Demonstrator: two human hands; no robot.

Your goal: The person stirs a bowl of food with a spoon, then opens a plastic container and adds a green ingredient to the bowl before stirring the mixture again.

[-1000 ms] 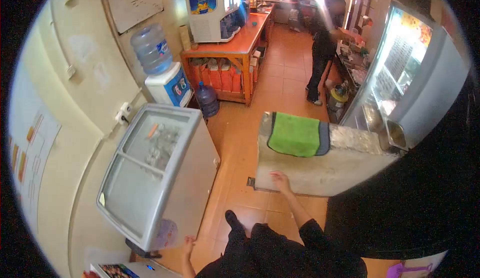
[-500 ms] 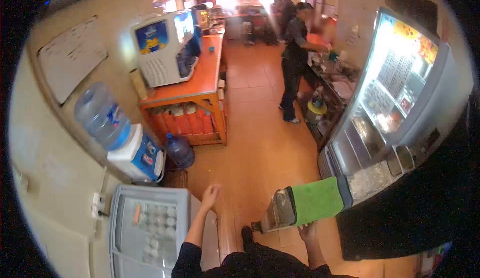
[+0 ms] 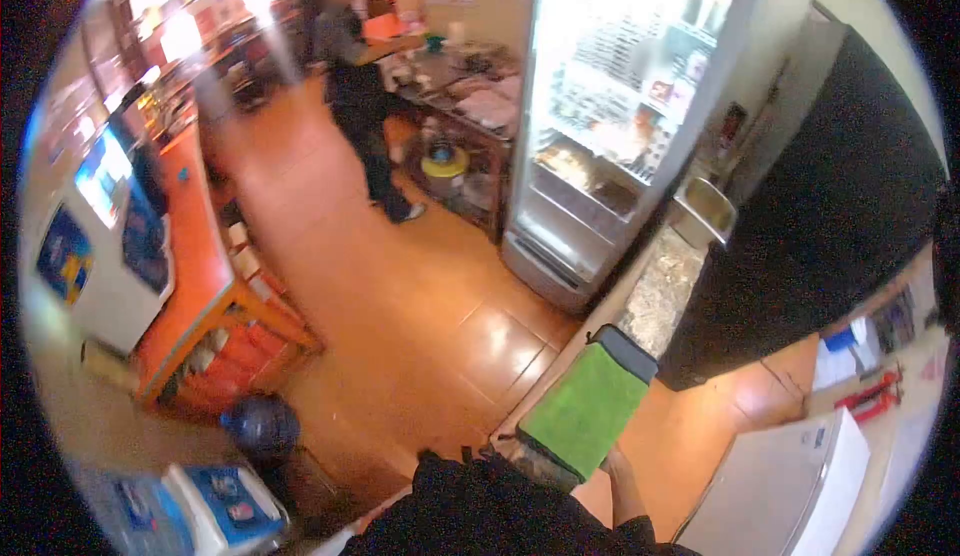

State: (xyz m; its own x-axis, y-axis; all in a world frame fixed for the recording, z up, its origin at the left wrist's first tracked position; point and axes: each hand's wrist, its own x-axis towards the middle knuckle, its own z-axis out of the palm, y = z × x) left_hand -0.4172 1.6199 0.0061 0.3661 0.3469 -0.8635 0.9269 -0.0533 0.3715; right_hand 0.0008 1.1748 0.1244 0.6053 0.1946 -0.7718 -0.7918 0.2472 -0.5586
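A green cloth-like item with dark edges (image 3: 588, 408) lies across the narrow stone-topped ledge (image 3: 662, 286). My right hand (image 3: 618, 478) is at its lower right edge, with the fingers mostly hidden, so their grip cannot be made out. My left hand is out of view. Farther along the ledge sits a metal container (image 3: 704, 210).
Another person (image 3: 355, 86) stands at a cluttered worktable (image 3: 480, 126). A lit glass-door fridge (image 3: 610, 126) is beyond the ledge. An orange counter (image 3: 190, 256) and blue water bottle (image 3: 262, 424) are left; a white appliance (image 3: 770, 481) is lower right.
The view has swung to the right. My left hand has gone out of view, and my right hand remains beside the green item, its fingers now less visible.
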